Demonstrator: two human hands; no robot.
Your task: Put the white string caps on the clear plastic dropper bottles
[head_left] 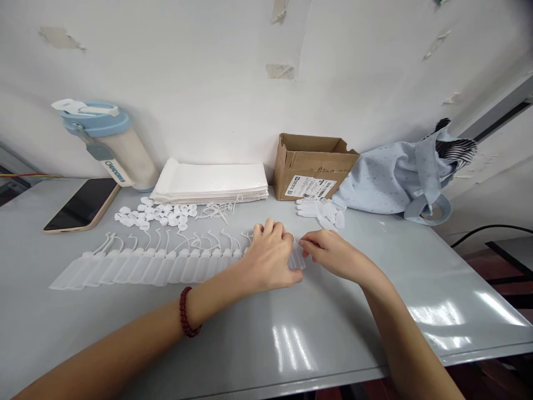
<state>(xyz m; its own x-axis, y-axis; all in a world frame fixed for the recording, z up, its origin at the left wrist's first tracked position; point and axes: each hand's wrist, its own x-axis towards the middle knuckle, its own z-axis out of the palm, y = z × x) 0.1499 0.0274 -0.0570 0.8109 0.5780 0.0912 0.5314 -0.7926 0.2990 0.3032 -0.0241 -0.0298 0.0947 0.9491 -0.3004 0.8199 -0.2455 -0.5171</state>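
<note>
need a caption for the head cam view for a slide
Left hand and right hand handle a translucent plastic bottle beside a row of matching bottles and loose white caps

Far left stand a blue-lidded tumbler point(109, 145) and a smartphone point(82, 204); then come stacked white padded envelopes point(209, 181), a cardboard box point(314, 166), and, at right, a pale blue cloth bag point(400, 180).

**Hidden, cropped, unreadable**

Left hand point(268, 256) hid the right end of the row of translucent plastic bottles point(145, 269) and most of the bottle point(297, 257) between it and the right hand point(335, 253). Left forearm point(125, 328) and right forearm point(410, 339) ran off the bottom edge. Shipping label point(310, 187) on the cardboard box point(316, 153) was too small to read.
</note>
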